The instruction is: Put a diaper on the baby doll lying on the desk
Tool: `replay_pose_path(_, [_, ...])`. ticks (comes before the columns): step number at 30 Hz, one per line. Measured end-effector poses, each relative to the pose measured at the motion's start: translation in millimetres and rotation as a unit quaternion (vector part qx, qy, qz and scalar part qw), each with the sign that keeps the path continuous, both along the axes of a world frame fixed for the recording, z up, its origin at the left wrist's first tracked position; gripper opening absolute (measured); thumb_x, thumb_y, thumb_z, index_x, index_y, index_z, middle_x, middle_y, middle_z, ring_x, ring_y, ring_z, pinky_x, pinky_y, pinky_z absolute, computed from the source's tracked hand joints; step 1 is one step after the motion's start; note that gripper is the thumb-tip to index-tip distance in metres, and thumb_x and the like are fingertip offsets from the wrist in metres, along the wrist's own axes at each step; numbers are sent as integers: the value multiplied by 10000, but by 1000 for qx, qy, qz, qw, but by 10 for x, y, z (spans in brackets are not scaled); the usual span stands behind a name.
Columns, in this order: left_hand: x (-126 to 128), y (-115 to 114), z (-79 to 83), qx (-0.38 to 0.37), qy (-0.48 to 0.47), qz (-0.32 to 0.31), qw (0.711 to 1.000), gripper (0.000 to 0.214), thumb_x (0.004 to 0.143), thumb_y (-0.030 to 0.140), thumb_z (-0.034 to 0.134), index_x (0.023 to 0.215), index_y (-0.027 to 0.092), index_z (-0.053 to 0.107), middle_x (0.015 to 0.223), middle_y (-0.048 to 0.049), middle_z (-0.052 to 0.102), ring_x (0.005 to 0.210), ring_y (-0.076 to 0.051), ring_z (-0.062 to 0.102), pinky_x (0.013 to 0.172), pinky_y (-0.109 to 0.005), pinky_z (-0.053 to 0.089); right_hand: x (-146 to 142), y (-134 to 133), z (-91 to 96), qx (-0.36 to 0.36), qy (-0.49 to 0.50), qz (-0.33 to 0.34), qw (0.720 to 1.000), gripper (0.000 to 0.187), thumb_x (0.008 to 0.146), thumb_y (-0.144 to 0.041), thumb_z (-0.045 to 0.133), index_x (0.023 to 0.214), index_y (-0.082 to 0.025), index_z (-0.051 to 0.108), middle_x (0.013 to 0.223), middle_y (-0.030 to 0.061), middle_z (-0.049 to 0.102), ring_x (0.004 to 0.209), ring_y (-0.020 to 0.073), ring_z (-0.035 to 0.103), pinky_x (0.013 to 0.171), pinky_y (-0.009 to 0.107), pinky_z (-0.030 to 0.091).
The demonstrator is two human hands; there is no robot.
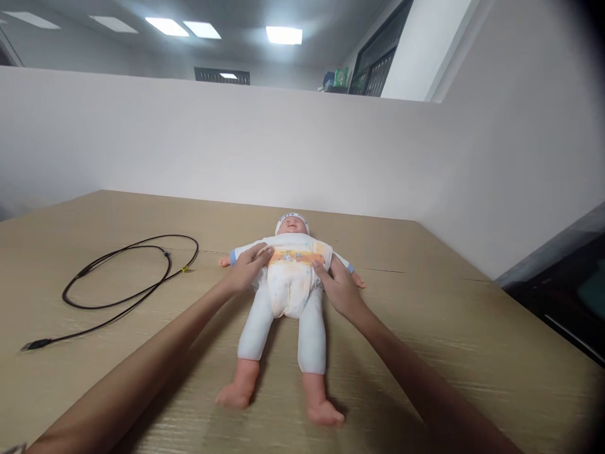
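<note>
A baby doll [288, 315] lies on its back on a wooden table [425, 340], head away from me, in a white cap and white clothes. A white diaper [289, 277] with an orange printed waistband is wrapped round its hips. My left hand [248, 268] rests on the diaper's left side, fingers pressed together on the waistband. My right hand [340, 287] lies on the diaper's right side, thumb and fingers pressing the tab at the waist.
A black cable [118, 277] lies looped on the table to the left, its plug near the left edge. A white partition wall [236, 145] stands behind the table. A dark surface [567, 290] sits at the right.
</note>
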State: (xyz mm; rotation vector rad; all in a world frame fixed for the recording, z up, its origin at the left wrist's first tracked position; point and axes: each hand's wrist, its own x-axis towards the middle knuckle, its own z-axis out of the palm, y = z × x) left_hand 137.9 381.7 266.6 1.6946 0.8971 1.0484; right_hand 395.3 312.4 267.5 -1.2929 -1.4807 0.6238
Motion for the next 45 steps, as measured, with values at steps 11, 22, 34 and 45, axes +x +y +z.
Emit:
replay_pose_path(11, [177, 387, -97, -176, -45, -33, 983, 658, 773, 796, 801, 897, 161, 682, 838, -59, 734, 772, -224, 659, 734, -325, 482, 114, 450, -371, -103, 193, 72, 973, 616, 842, -668, 769, 1194, -162, 792, 1239, 138, 823, 1244, 343, 727, 1166, 479, 530])
replay_pose_path(22, [45, -98, -140, -183, -51, -10, 982, 684, 820, 793, 799, 669, 205, 485, 584, 41, 482, 532, -94, 395, 533, -264, 268, 96, 60, -425, -103, 178, 1, 979, 498, 847, -678, 752, 1005, -206, 774, 1122, 92, 822, 1188, 335, 712, 1110, 454, 536])
replay_pose_path(34, [-21, -28, -262, -178, -68, 34, 981, 727, 757, 877, 786, 664, 213, 504, 568, 39, 469, 485, -83, 358, 493, -258, 229, 271, 11, -505, -38, 63, -24, 997, 541, 870, -765, 712, 791, -247, 577, 734, 12, 627, 795, 237, 591, 713, 330, 480])
replay_pose_path(45, [-131, -56, 91, -49, 17, 85, 995, 622, 838, 789, 771, 1056, 210, 703, 1044, -49, 731, 945, -227, 660, 792, -319, 490, 166, -44, -539, -39, 34, -10, 999, 477, 941, -705, 627, 886, -231, 640, 907, 53, 743, 906, 264, 678, 828, 362, 556])
